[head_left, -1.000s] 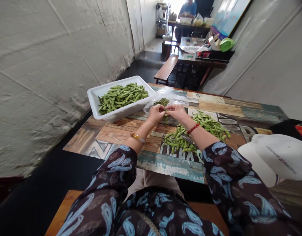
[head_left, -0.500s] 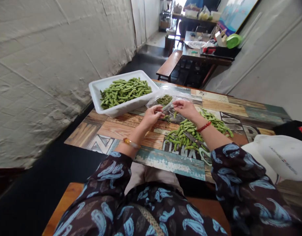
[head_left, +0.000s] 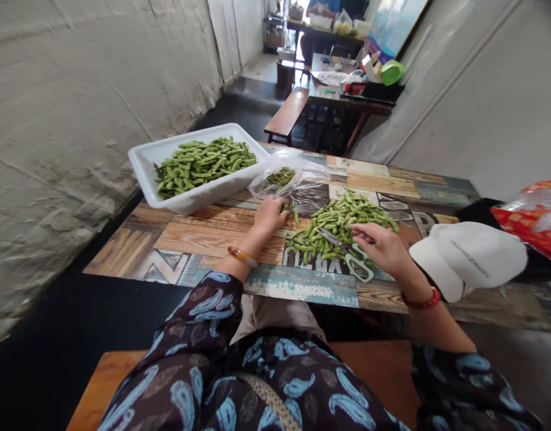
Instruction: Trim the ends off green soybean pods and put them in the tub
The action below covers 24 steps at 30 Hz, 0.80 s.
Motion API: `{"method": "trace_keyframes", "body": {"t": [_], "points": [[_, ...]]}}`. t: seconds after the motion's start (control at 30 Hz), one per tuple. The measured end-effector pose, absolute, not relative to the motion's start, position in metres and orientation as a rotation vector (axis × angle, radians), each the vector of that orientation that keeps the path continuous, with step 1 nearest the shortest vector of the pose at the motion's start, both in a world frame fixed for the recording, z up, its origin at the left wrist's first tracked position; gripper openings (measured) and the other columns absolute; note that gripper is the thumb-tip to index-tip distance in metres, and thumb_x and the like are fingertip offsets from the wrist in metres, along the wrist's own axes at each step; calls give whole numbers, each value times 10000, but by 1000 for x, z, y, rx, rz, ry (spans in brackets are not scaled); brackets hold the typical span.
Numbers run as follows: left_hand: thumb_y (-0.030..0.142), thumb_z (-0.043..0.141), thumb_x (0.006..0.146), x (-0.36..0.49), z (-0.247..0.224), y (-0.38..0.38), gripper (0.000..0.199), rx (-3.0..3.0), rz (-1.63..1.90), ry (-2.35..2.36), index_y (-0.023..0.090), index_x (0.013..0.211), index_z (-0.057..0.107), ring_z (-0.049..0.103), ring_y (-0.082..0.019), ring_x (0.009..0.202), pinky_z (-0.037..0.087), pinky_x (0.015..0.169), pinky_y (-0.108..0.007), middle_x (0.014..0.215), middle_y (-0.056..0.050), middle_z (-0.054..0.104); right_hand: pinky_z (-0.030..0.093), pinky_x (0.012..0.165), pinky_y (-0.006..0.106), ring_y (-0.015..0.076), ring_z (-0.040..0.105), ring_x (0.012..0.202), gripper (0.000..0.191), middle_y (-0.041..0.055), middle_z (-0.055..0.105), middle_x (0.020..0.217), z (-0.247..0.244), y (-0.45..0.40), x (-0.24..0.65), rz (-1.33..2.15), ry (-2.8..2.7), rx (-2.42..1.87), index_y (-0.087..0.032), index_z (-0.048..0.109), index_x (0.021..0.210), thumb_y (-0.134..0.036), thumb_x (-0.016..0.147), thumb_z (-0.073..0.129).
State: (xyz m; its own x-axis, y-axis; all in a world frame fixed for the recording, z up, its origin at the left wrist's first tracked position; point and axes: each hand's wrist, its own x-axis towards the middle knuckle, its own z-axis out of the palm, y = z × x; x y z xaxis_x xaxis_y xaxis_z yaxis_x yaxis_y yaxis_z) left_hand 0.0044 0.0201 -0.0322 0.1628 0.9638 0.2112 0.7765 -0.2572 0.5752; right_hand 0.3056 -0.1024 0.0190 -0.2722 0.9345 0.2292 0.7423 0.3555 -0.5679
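Observation:
My left hand (head_left: pixel 271 215) is closed at the near edge of the plastic bag (head_left: pixel 282 157), fingertips curled beside a few loose green bits. What its fingers hold, if anything, is hidden. My right hand (head_left: pixel 380 244) hovers over the right side of the soybean pod pile (head_left: pixel 332 218), its thumb and fingers slightly apart. Just below that hand, scissors (head_left: pixel 360 269) with pale green handles lie on the pods, blades pointing left. Inside the bag sits a clump of green trimmings (head_left: pixel 282 177).
A white plastic tub (head_left: pixel 138 157) heaped with green pods stands at the table's left. To the right are a white cap (head_left: pixel 477 254) and a red plastic package (head_left: pixel 533 209). Beyond the patterned table (head_left: pixel 203 239) are a wooden bench (head_left: pixel 288 112) and another cluttered table (head_left: pixel 318 90).
My right hand has moved from the bag back to the right, over the pods near the scissors. My left hand has lowered slightly. The view has shifted rightward, bringing the red package into sight.

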Motion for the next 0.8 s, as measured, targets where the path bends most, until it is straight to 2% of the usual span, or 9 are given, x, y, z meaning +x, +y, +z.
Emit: {"method": "trace_keyframes", "body": {"t": [0.17, 0.3, 0.37, 0.47, 0.6, 0.7, 0.8], "points": [[96, 593, 755, 4, -32, 7, 100, 2174, 790, 1516, 193, 732, 584, 561, -198, 765, 431, 727, -305, 796, -52, 600, 522, 972, 452, 281, 642, 1108, 309, 124, 680, 1182, -3, -158, 322, 246, -2169, -1569, -233, 652, 1230, -274, 953, 521], [129, 572, 770, -13, -27, -34, 90, 2094, 795, 1381, 198, 738, 523, 507, -157, 665, 388, 642, -271, 697, 3, 547, 511, 986, 451, 288, 609, 1141, 386, 131, 645, 1233, -11, -163, 310, 153, -2215, -1614, -221, 593, 1309, -204, 929, 532], [142, 562, 781, -17, -24, -60, 79, 2109, 711, 1281, 197, 743, 521, 503, -152, 666, 393, 643, -269, 709, 3, 538, 516, 964, 460, 305, 608, 1110, 440, 145, 641, 1208, -13, -157, 301, 99, -2226, -1653, -203, 560, 1345, -199, 905, 558], [108, 557, 767, -7, -22, -93, 86, 2111, 655, 1182, 192, 768, 537, 512, -154, 699, 419, 651, -284, 835, -35, 533, 531, 913, 458, 322, 624, 1038, 494, 160, 647, 1121, -17, -150, 289, 14, -2191, -1719, -184, 544, 1359, -216, 869, 595], [41, 560, 738, 27, -29, -99, 170, 2177, 694, 1140, 203, 738, 510, 539, -205, 845, 461, 766, -337, 884, -71, 540, 557, 875, 440, 305, 662, 963, 453, 153, 655, 1091, -22, -151, 287, 21, -2063, -1729, -192, 595, 1274, -230, 823, 610], [32, 562, 742, 52, -35, -82, 182, 2184, 756, 1179, 204, 736, 502, 538, -224, 909, 470, 826, -361, 901, -79, 539, 576, 882, 451, 286, 681, 931, 394, 136, 674, 1060, -25, -158, 297, 156, -1889, -1666, -208, 636, 1197, -268, 808, 621], [16, 568, 731, 66, -35, -66, 202, 2149, 806, 1190, 202, 716, 489, 539, -212, 895, 473, 829, -350, 873, -65, 539, 613, 829, 427, 241, 702, 826, 417, 105, 692, 969, -29, -167, 307, 447, -1619, -1582, -212, 641, 1195, -346, 800, 656]]}}
